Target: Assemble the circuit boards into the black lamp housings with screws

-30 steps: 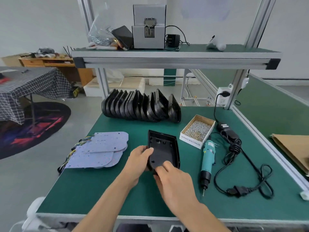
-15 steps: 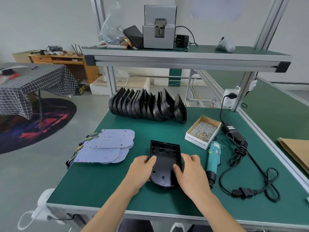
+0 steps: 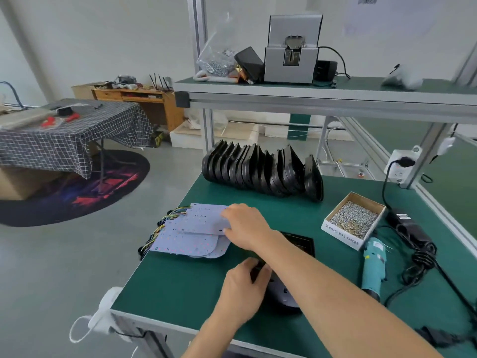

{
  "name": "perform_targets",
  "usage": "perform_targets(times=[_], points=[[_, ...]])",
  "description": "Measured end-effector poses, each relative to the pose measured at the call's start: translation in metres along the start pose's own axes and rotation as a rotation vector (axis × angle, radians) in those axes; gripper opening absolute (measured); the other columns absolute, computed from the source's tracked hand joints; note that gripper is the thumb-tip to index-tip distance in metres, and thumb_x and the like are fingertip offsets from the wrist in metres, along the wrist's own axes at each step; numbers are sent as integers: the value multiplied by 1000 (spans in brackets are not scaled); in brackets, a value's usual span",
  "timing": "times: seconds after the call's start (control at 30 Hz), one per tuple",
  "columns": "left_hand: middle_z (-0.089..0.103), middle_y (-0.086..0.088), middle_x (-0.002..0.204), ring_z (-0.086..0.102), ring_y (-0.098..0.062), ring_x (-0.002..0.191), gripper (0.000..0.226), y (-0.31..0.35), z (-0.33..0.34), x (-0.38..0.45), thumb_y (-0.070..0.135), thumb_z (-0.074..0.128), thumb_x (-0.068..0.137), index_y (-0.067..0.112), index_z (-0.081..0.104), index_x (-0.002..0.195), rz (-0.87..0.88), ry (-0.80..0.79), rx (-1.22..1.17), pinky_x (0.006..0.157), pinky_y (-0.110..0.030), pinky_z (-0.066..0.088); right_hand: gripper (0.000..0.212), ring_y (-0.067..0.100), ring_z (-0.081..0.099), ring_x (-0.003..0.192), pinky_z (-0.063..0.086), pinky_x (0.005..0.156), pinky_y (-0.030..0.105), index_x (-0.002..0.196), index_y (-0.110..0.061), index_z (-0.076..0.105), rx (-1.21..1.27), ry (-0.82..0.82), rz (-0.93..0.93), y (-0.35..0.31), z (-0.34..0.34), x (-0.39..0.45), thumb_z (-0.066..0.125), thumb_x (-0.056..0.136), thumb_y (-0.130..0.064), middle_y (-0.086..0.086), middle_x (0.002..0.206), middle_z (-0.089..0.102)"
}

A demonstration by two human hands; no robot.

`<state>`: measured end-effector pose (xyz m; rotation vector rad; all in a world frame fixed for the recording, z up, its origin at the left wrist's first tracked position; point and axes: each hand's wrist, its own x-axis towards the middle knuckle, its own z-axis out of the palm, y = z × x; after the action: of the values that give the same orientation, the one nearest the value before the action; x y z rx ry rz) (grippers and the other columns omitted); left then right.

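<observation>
One black lamp housing (image 3: 300,242) lies open side up on the green bench, mostly hidden under my right forearm. My left hand (image 3: 242,288) rests on its left edge, fingers curled over the rim. My right hand (image 3: 246,226) has crossed over to the left and pinches the right edge of the top circuit board (image 3: 204,218) on a small stack of pale boards with coloured wires (image 3: 165,223). A row of spare black housings (image 3: 260,173) stands on edge at the back. A cardboard box of screws (image 3: 353,219) sits to the right, with a teal electric screwdriver (image 3: 373,267) below it.
A black power adapter and tangled cable (image 3: 415,241) lie at the right edge, plugged into a white outlet (image 3: 401,164). An upper shelf (image 3: 309,99) carries a grey screw feeder machine (image 3: 293,50) and a bag of screws. The bench's front left corner (image 3: 116,308) is close by.
My right hand left the housing and reached left across it to the stack of circuit boards. My left hand stayed on the housing. The view has swung left.
</observation>
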<state>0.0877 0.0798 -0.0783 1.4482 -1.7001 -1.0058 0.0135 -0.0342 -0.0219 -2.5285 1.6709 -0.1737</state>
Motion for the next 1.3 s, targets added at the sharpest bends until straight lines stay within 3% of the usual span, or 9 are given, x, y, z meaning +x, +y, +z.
perform_targets(times=[0.1,0.27,0.4,0.53,0.67,0.77,0.93,1.13,1.3], points=[[63,0,73,44,-9,60,22,-1,-3,-6,30,58,100,12,62,89,25,-7,-40,59,-25,38,24,30,47,133,28,119,54,121,-13,56,-97,-145,-7,-7,12,17,53,98,-4,7,133,57],[60,15,67,49,-7,60,16,-4,-4,-5,28,59,99,19,63,87,18,-20,-92,56,-17,37,18,29,54,104,16,121,66,99,-16,51,-83,-222,-18,-6,21,20,49,89,-2,3,106,57],[64,16,68,53,-4,60,14,-5,-3,-6,30,60,99,21,67,90,32,0,-95,58,-18,40,15,31,57,105,27,115,61,96,-17,48,-124,-219,-67,-2,18,17,52,88,-5,3,103,58],[69,17,72,60,-3,64,12,-5,-3,-7,32,63,99,24,71,96,16,10,-116,66,-26,52,15,32,62,104,38,86,43,102,-17,49,-307,-132,-156,3,17,15,52,96,-4,10,114,68],[70,17,92,63,-5,86,13,-12,-17,-10,16,68,94,26,74,100,118,413,57,81,-32,53,23,32,65,109,34,77,37,117,-13,58,-404,-62,-219,10,24,11,52,97,-3,8,119,68],[67,-4,127,56,-32,118,25,-27,-55,7,8,76,84,13,73,108,184,734,408,99,-47,44,22,33,62,111,33,76,37,117,-12,56,-365,-9,-213,14,27,9,50,98,-3,8,122,67],[35,-11,165,17,-37,156,56,-55,-93,28,39,56,102,10,50,149,-109,465,706,125,-55,13,17,32,55,106,31,76,38,111,-11,56,-162,160,-103,9,21,12,43,100,-8,9,114,66],[47,-12,158,36,-30,151,52,-72,-85,29,40,58,102,7,57,143,-71,407,726,123,-57,16,33,24,45,94,20,53,31,90,-17,40,-93,268,-97,-8,2,20,55,83,12,-1,87,42],[55,-7,149,47,-32,139,42,-68,-88,32,39,57,101,10,63,130,-70,398,736,120,-57,22,32,25,48,100,23,53,31,106,-13,54,-131,354,-127,-28,-19,30,54,85,11,2,97,58]])
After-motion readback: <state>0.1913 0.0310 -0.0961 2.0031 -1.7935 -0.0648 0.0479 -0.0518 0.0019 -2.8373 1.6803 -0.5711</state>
